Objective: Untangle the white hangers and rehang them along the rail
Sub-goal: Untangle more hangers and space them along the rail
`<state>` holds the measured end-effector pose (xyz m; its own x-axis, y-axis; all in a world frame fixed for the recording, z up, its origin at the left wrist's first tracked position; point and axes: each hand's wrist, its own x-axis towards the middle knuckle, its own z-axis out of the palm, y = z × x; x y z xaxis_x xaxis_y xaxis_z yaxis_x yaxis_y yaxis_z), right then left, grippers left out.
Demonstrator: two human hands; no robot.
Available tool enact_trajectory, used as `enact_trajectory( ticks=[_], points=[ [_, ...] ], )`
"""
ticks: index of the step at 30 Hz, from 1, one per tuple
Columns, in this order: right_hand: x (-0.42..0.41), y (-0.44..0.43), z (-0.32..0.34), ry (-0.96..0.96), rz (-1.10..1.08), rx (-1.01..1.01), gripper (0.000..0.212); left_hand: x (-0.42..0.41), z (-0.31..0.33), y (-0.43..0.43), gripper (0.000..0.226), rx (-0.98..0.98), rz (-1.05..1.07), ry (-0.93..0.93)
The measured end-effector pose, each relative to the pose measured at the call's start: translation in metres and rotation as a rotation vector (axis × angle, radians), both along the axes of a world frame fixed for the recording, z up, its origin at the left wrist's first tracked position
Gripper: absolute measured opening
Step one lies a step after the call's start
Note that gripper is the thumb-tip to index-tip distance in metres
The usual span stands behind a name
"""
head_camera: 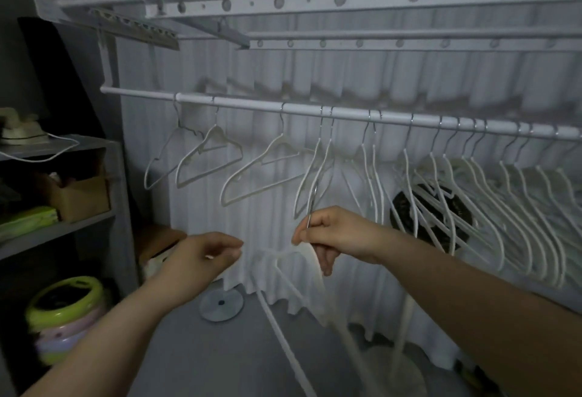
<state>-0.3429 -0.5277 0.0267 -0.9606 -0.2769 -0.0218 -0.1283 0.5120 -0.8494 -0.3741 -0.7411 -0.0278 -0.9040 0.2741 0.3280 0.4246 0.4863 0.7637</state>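
Observation:
A white rail (pixel 252 103) runs across the view with several white hangers on it. Three hang spread out at the left (pixel 208 160), and a dense bunch (pixel 504 207) crowds the right. My right hand (pixel 333 236) grips a loose white hanger (pixel 302 274) at its neck, below the rail; the metal hook sticks up above my fist and the hanger's arms slope down toward the floor. My left hand (pixel 201 255) is just left of that hanger with fingers loosely curled, and it holds nothing that I can see.
A white curtain (pixel 239 66) hangs behind the rail. More rails of a drying rack (pixel 315 3) sit overhead. A grey shelf unit (pixel 78 223) with a box stands at the left, a green lidded tub (pixel 63 308) below it. A dark fan (pixel 431 217) shows behind the hangers.

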Motion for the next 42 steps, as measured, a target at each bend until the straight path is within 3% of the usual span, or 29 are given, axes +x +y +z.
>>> enact_trajectory(
  ticks=[6, 13, 18, 21, 24, 26, 31, 34, 38, 42],
  points=[
    [0.001, 0.01, -0.003, 0.018, -0.153, -0.01, 0.028, 0.02, 0.016, 0.043, 0.022, 0.105, -0.242, -0.195],
    [-0.001, 0.02, -0.008, 0.056, -0.246, -0.011, 0.031, 0.03, 0.02, 0.075, 0.011, -0.295, -0.292, -0.146],
    [0.0, 0.037, -0.005, 0.115, -0.26, 0.112, 0.026, 0.028, 0.019, 0.09, 0.022, -0.352, -0.23, -0.026],
    [-0.003, 0.064, 0.001, 0.332, -0.421, 0.254, 0.015, 0.031, 0.024, 0.096, 0.016, -0.335, -0.246, -0.077],
    [-0.007, 0.1, 0.005, 0.633, -0.675, 0.572, 0.022, 0.032, 0.027, 0.105, 0.018, -0.298, -0.278, -0.112],
    [-0.008, 0.119, 0.01, 0.699, -0.803, 0.593, 0.025, 0.031, 0.028, 0.111, 0.021, -0.278, -0.29, -0.115],
    [-0.022, 0.157, 0.014, 0.573, -0.915, 0.74, 0.037, 0.028, 0.036, 0.13, 0.016, -0.222, -0.315, -0.131],
    [-0.032, 0.173, 0.011, 0.405, -0.915, 0.606, 0.042, 0.024, 0.039, 0.139, 0.018, -0.209, -0.316, -0.131],
    [-0.041, 0.186, 0.006, 0.314, -0.893, 0.434, 0.045, 0.024, 0.04, 0.149, 0.018, -0.208, -0.342, -0.172],
    [-0.046, 0.194, 0.0, 0.266, -0.849, 0.476, 0.043, 0.028, 0.04, 0.162, 0.021, -0.233, -0.386, -0.18]
  ],
)
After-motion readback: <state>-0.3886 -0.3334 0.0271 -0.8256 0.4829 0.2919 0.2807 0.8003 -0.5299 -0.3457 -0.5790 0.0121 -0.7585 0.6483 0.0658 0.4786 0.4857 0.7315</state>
